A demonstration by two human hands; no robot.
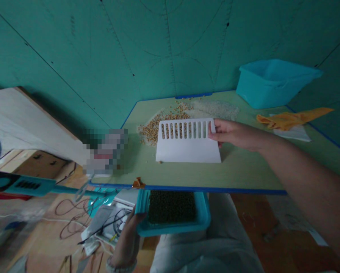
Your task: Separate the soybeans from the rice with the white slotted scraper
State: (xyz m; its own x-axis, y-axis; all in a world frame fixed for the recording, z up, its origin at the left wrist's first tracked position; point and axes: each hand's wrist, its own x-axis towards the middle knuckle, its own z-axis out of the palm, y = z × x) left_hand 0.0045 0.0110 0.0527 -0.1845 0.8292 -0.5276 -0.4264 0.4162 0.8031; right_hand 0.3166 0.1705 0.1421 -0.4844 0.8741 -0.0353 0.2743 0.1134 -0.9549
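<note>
My right hand (pixel 229 132) grips the right edge of a white slotted plate (pixel 188 150), thumb in front. The plate stands tilted on the table (pixel 243 174), its solid edge down and its row of slots up. Behind it lie spread yellow kernels (pixel 148 131), like soybeans or corn, and pale rice-like grains (pixel 215 109). Below the table's front edge, my left hand (pixel 132 229) holds a teal plastic container (pixel 175 229) by its left side, over the lap. Small dark green grains (pixel 172 206) fill it. The left fingers are partly hidden under the container.
At the back right stands a teal bin (pixel 260 87), with an orange cloth (pixel 289 118) on white paper before it. A blurred-out object (pixel 105 155) sits at the table's left. Brown tape (pixel 138 183) sticks to the front edge. Left, a fan (pixel 22 184) and cables lie near the floor.
</note>
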